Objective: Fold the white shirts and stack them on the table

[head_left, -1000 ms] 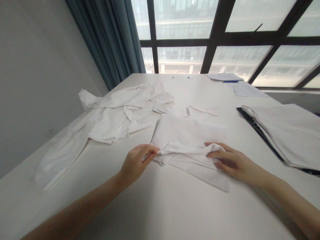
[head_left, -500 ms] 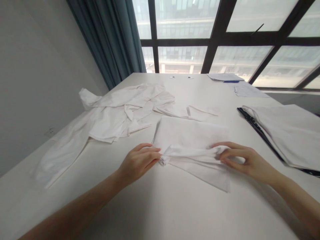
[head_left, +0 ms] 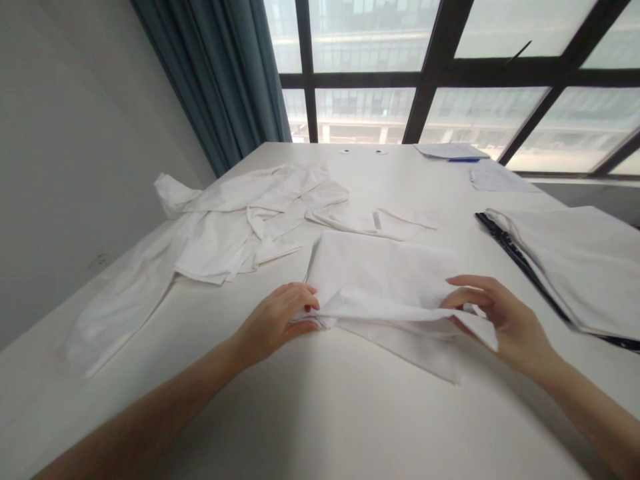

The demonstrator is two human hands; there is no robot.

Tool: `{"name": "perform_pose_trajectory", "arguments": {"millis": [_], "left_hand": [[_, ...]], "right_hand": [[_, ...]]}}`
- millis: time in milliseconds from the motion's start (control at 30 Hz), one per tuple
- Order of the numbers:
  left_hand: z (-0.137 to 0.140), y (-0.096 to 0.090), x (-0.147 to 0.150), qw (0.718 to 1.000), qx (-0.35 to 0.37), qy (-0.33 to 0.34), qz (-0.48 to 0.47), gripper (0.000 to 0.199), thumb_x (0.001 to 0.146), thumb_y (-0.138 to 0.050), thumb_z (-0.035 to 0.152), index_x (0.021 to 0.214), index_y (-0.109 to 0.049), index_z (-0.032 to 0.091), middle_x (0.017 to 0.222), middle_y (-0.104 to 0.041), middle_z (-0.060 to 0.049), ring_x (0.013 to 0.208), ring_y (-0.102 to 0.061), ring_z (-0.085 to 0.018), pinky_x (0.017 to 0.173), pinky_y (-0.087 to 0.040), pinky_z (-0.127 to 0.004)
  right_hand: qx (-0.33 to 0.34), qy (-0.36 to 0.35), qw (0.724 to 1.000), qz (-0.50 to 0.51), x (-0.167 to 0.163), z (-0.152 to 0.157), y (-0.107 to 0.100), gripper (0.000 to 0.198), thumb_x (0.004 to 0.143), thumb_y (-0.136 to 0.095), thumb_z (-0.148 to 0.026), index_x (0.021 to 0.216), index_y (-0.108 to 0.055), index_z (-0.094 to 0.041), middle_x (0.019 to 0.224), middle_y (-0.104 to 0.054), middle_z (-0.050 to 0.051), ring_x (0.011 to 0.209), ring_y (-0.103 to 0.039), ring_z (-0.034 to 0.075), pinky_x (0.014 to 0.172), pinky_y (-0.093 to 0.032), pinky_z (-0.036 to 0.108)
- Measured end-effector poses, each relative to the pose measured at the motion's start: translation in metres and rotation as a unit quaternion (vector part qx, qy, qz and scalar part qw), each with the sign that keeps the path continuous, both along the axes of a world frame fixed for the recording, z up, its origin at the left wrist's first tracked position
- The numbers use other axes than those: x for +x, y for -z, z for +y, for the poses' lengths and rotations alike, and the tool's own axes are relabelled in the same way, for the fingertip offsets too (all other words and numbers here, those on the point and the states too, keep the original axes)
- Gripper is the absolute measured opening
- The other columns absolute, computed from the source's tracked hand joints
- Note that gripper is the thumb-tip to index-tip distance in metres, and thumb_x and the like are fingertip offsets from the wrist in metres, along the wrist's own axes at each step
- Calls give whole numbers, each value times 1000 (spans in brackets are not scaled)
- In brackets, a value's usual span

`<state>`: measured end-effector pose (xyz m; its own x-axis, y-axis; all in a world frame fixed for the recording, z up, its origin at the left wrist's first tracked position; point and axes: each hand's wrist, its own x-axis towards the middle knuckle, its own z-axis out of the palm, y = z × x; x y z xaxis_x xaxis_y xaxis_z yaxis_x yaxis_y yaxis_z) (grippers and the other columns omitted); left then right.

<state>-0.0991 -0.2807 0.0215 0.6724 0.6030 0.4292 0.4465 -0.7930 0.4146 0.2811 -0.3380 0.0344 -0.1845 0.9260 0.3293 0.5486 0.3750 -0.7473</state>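
Across the desk point(head_left: 350, 413), the folded white cloth point(head_left: 380, 270) lies off the view's centre toward 4 o'clock, its 6 o'clock edge now smoother than the earlier bunching. The right hand point(head_left: 513, 330), shifted outward, pinches a raised flap at 4 o'clock; the left hand point(head_left: 273, 320) grips the 8 o'clock corner.

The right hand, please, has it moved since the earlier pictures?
Yes, the right hand has moved rightward, closer to the folded cloth at far right.
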Motion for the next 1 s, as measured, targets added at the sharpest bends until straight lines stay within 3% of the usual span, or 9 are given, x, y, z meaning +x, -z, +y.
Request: {"name": "perform_pose_trajectory", "arguments": {"millis": [133, 233, 333, 433, 500, 633, 733, 800, 1000], "left_hand": [[4, 1, -2, 1000, 6, -1, 8, 6, 93, -60, 26, 95, -57, 21, 94, -66, -5, 108, -60, -22, 92, -48, -34], [5, 2, -3, 998, 43, -44, -17, 8, 95, -52, 15, 94, -57, 21, 95, -64, -5, 105, -60, -20, 90, -49, -33], [4, 0, -4, 993, 71, -89, -41, 14, 91, -49, 9, 93, -55, 21, 96, -62, -6, 105, -58, -20, 91, -48, -34], [3, -4, -5, 998, 34, -54, -4, 19, 80, -50, 6, 91, -56, 20, 97, -60, -6, 109, -55, -23, 95, -46, -37], [3, -6, -5, 999, -7, -37, 16, 20, 77, -48, 8, 89, -58, 20, 100, -60, -7, 110, -54, -24, 96, -46, -38], [5, -3, -4, 993, -46, -112, -3, 17, 90, -43, 19, 86, -59, 19, 96, -59, -7, 99, -56, -22, 89, -46, -36], [9, 2, -3, 986, -53, -160, -12, 16, 94, -46, 25, 93, -60, 18, 91, -60, -5, 91, -57, -21, 85, -46, -35], [10, 4, -3, 984, -57, -167, -11, 15, 93, -49, 25, 98, -61, 18, 89, -61, -4, 89, -58, -20, 84, -47, -34], [9, 2, -3, 991, -39, -128, -4, 24, 89, -56, 21, 112, -62, 17, 107, -66, -7, 102, -58, -22, 93, -45, -37]], "right_hand": [[20, 50, 998, -34, -1, -1, -3, 16, 83, -67, -43, 89, -69, -29, 84, -74, 3, 75, -69, 22, 69, -54, 33], [36, 63, 997, -29, -2, -2, -8, 16, 84, -67, -43, 81, -73, -29, 81, -74, 3, 73, -69, 22, 68, -55, 33], [-9, -27, 1000, -12, -4, -1, -16, 21, 86, -64, -44, 84, -75, -27, 86, -74, 5, 81, -69, 23, 74, -54, 35], [-95, -166, 981, -20, -6, 3, -20, 42, 95, -48, -53, 85, -75, -23, 91, -73, 8, 87, -67, 23, 79, -53, 36], [-110, -219, 970, -9, -7, 5, -20, 55, 97, -36, -59, 85, -74, -21, 89, -73, 9, 86, -67, 23, 80, -52, 36], [-73, -191, 979, -6, -7, 5, -16, 53, 100, -33, -53, 84, -71, -21, 82, -73, 7, 78, -68, 20, 72, -53, 33], [-33, -122, 990, -60, -11, 2, -13, 30, 99, -45, -37, 91, -71, -23, 88, -73, 5, 82, -69, 19, 71, -55, 29], [6, -135, 985, -104, -18, 0, -10, 21, 96, -50, -30, 103, -69, -25, 102, -73, 6, 97, -67, 20, 81, -55, 32], [53, -177, 947, -262, -28, 1, 0, 42, 91, -53, -19, 132, -57, -27, 138, -58, 9, 128, -52, 25, 103, -46, 48]]}}
